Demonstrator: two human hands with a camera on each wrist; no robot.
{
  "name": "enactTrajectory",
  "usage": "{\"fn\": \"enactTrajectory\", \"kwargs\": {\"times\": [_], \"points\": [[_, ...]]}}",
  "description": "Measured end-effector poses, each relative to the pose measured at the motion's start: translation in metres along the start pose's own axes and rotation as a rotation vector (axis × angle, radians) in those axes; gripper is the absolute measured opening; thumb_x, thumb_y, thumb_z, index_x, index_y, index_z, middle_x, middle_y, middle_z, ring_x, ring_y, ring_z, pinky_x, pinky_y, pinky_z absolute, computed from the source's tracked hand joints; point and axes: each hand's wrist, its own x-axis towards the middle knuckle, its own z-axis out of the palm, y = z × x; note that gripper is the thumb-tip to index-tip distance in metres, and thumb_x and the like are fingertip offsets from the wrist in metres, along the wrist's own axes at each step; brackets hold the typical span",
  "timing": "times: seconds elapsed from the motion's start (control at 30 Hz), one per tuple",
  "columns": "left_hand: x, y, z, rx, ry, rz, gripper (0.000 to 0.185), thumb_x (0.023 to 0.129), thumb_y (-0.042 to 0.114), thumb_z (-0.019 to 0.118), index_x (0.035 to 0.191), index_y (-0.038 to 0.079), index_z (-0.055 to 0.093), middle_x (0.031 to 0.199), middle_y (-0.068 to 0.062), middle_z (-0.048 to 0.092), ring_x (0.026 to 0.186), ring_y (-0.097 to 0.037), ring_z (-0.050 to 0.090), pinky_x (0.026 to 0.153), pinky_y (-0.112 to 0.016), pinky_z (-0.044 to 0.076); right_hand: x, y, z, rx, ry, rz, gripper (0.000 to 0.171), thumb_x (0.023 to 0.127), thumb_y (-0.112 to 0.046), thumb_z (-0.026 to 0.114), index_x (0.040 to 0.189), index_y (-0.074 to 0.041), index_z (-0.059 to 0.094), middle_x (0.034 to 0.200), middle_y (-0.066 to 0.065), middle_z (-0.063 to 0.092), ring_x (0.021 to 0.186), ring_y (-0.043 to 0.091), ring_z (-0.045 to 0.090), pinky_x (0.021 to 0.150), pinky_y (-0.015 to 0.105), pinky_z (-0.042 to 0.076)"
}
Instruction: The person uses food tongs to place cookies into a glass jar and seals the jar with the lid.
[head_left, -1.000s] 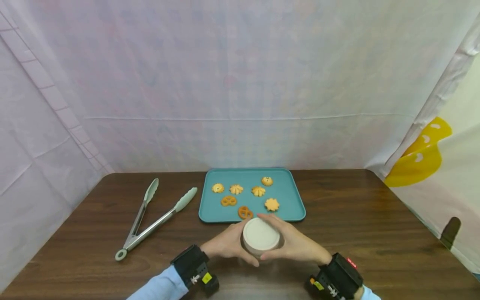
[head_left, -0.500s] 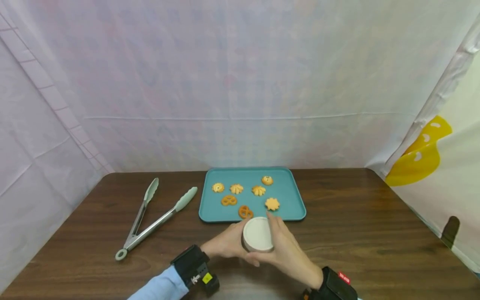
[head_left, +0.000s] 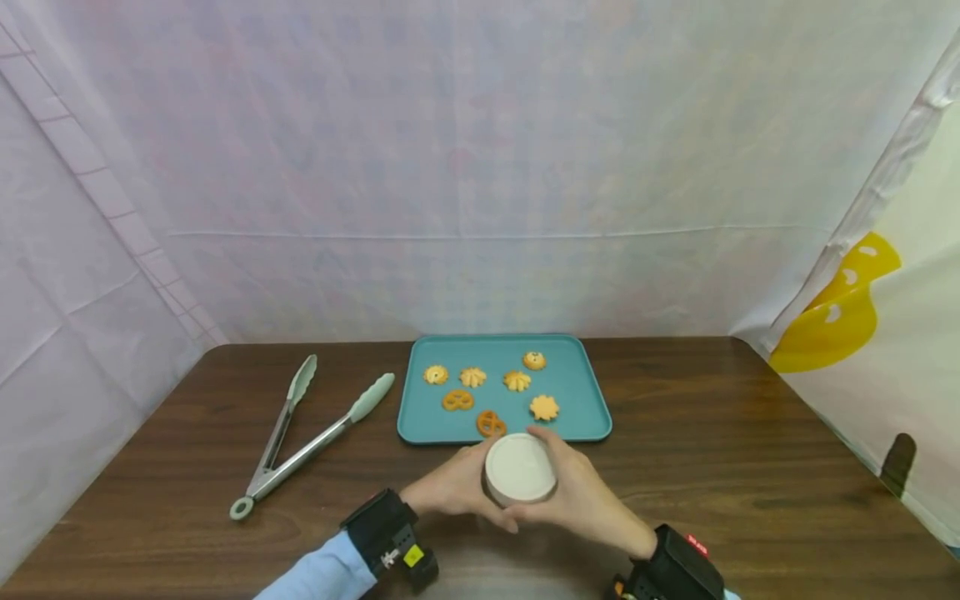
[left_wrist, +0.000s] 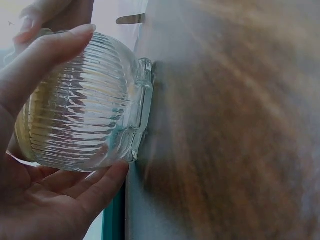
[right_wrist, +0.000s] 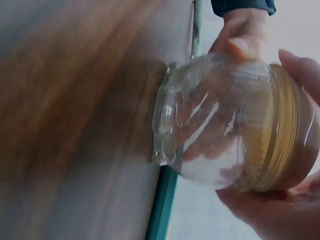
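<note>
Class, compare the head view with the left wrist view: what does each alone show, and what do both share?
Only the head view shows silver metal tongs with pale green tips, five golden cookies, two brown pretzels, and a round white lid's flat top.

Only the left wrist view shows the ribbed wall and base of the clear glass jar.

Both: left hand, right hand, brown wooden table, and teal rectangular tray, just a strip in the wrist view.

No words or numbers can be read. The little red tag [head_left: 697, 546] on the right black wristband [head_left: 678, 568] has marks too tiny to read.
</note>
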Motion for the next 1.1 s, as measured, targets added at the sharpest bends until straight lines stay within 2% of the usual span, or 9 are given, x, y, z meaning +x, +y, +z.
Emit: {"fn": "enactTrajectory", "kwargs": {"times": [0.23, 0.47, 0.73, 0.83, 0.93, 1.0, 1.1], "points": [[0.000, 0.001, 0.000, -0.049, -0.019, -0.006, 0.087, 0.057, 0.024, 0.084, 0.131, 0.021, 0.037, 0.123, 0.004, 0.049, 0.111, -0.012, 0.047, 0.093, -0.030, 0.038, 0.004, 0.008, -0.008, 0.170, -0.097, -0.013, 0.085, 0.060, -0.035, 0.081, 0.127, -0.007, 0.036, 0.115, 0.009, 0.054, 0.100, 0.023, 0.054, 0.078, 0.032, 0.047], [-0.001, 0.003, 0.000, -0.024, -0.006, 0.004, 0.089, 0.056, 0.023, 0.085, 0.131, 0.018, 0.037, 0.124, 0.003, 0.049, 0.111, -0.011, 0.047, 0.094, -0.029, 0.037, 0.006, 0.014, -0.015, 0.276, -0.216, 0.012, 0.083, 0.065, -0.030, 0.079, 0.133, -0.012, 0.034, 0.124, 0.008, 0.046, 0.110, 0.026, 0.047, 0.085, 0.040, 0.042], [-0.001, 0.002, 0.000, -0.014, 0.010, 0.005, 0.090, 0.055, 0.023, 0.086, 0.131, 0.017, 0.038, 0.123, 0.001, 0.050, 0.111, -0.012, 0.047, 0.095, -0.030, 0.036, 0.007, 0.019, -0.018, 0.331, -0.233, 0.060, 0.086, 0.063, -0.024, 0.081, 0.133, -0.008, 0.032, 0.125, 0.006, 0.046, 0.116, 0.028, 0.041, 0.092, 0.048, 0.032], [-0.001, 0.002, 0.000, -0.022, 0.009, 0.001, 0.090, 0.055, 0.022, 0.085, 0.131, 0.018, 0.037, 0.124, 0.001, 0.049, 0.112, -0.013, 0.047, 0.095, -0.031, 0.036, 0.007, 0.021, -0.019, 0.351, -0.253, 0.059, 0.084, 0.065, -0.022, 0.080, 0.133, -0.011, 0.033, 0.126, 0.005, 0.046, 0.117, 0.028, 0.040, 0.094, 0.048, 0.030], [-0.001, 0.002, 0.000, -0.020, 0.007, 0.000, 0.090, 0.056, 0.022, 0.085, 0.132, 0.018, 0.036, 0.125, 0.001, 0.049, 0.113, -0.013, 0.046, 0.096, -0.031, 0.036, 0.006, 0.020, -0.020, 0.351, -0.288, 0.055, 0.084, 0.069, -0.022, 0.077, 0.137, -0.014, 0.028, 0.129, 0.008, 0.043, 0.119, 0.030, 0.039, 0.093, 0.049, 0.031], [-0.001, 0.002, 0.000, -0.016, 0.004, -0.002, 0.091, 0.056, 0.023, 0.085, 0.133, 0.017, 0.036, 0.125, 0.001, 0.049, 0.113, -0.013, 0.047, 0.096, -0.031, 0.036, 0.005, 0.017, -0.020, 0.311, -0.291, 0.050, 0.089, 0.070, -0.025, 0.076, 0.140, -0.015, 0.022, 0.132, 0.012, 0.040, 0.120, 0.032, 0.038, 0.092, 0.050, 0.033], [0.000, 0.002, 0.000, -0.004, 0.005, -0.006, 0.090, 0.056, 0.024, 0.085, 0.132, 0.017, 0.036, 0.124, 0.001, 0.050, 0.111, -0.012, 0.048, 0.095, -0.030, 0.036, 0.002, 0.009, -0.014, 0.208, -0.224, 0.035, 0.100, 0.067, -0.033, 0.077, 0.142, -0.009, 0.014, 0.135, 0.019, 0.035, 0.120, 0.034, 0.038, 0.090, 0.050, 0.036]]}}
